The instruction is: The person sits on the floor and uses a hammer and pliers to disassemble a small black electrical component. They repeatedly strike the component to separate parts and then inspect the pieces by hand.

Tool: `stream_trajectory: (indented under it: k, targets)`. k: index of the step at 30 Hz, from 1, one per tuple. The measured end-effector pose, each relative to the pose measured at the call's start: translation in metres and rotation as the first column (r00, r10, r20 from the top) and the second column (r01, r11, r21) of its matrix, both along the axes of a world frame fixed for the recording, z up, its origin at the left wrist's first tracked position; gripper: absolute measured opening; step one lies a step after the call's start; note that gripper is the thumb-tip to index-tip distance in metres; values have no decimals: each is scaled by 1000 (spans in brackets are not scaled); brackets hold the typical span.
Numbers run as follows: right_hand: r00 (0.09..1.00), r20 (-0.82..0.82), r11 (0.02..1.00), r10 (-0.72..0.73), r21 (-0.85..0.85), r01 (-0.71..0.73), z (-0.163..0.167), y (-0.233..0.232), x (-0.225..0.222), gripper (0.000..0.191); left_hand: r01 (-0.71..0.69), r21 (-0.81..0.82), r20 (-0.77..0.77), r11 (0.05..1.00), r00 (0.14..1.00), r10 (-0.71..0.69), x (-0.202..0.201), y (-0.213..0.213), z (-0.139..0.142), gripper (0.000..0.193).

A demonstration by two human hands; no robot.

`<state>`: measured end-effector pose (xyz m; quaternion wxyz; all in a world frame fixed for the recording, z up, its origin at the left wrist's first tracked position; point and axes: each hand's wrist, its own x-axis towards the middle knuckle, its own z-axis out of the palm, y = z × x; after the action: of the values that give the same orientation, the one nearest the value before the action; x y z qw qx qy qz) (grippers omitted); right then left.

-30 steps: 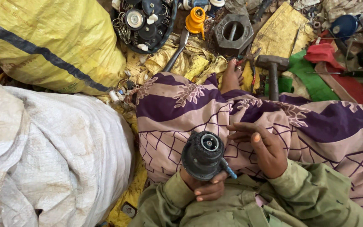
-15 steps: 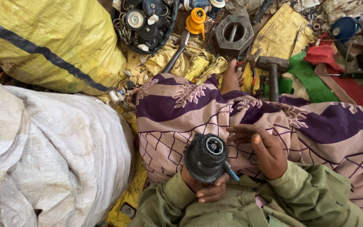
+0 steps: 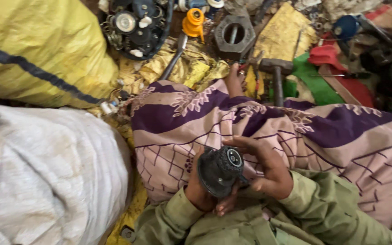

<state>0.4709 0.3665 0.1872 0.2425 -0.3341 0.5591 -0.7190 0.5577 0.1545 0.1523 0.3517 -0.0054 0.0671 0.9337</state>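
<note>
A black round metal part (image 3: 219, 170) with a shiny centre hub sits over my lap, on the purple and pink patterned cloth (image 3: 205, 122). My left hand (image 3: 200, 193) grips it from below and behind. My right hand (image 3: 266, 165) rests against its right side, fingers curled over the top edge. Both sleeves are olive green. The underside of the part is hidden by my fingers.
A yellow sack (image 3: 37, 50) and a white sack (image 3: 41, 172) lie at the left. Ahead lie a black motor assembly (image 3: 137, 25), an orange fitting (image 3: 193, 22), a large hex nut (image 3: 234, 34), a hammer (image 3: 276, 75) and red and green scraps. A bare foot (image 3: 234, 79) pokes out beyond the cloth.
The black part has turned slightly in my hands, its hub now facing more up and right. Hands stay in the same place over the lap.
</note>
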Motion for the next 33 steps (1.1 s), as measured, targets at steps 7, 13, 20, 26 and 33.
stream_trajectory:
  k: [7, 13, 20, 26, 33]
  targets:
    - [983, -175, 953, -62, 282, 110, 12, 5, -1, 87, -64, -383, 149, 921, 980, 130, -5, 18, -11, 94]
    - [974, -212, 981, -77, 158, 112, 22, 4, -3, 60, -113, -406, 54, 907, 988, 148, -4, 20, -8, 88]
    - [968, -243, 985, -66, 142, 103, 22, 4, 1, 57, -142, -441, 8, 886, 987, 162, -6, 18, -7, 84]
    - [940, -339, 986, -40, 138, 92, 19, 6, 0, 73, -149, -458, -16, 876, 987, 160, 5, 15, -34, 87]
    - [999, -31, 1000, 15, 27, -15, 18, 1, 1, 117, -378, -400, -255, 835, 921, 295, 14, 10, -42, 102]
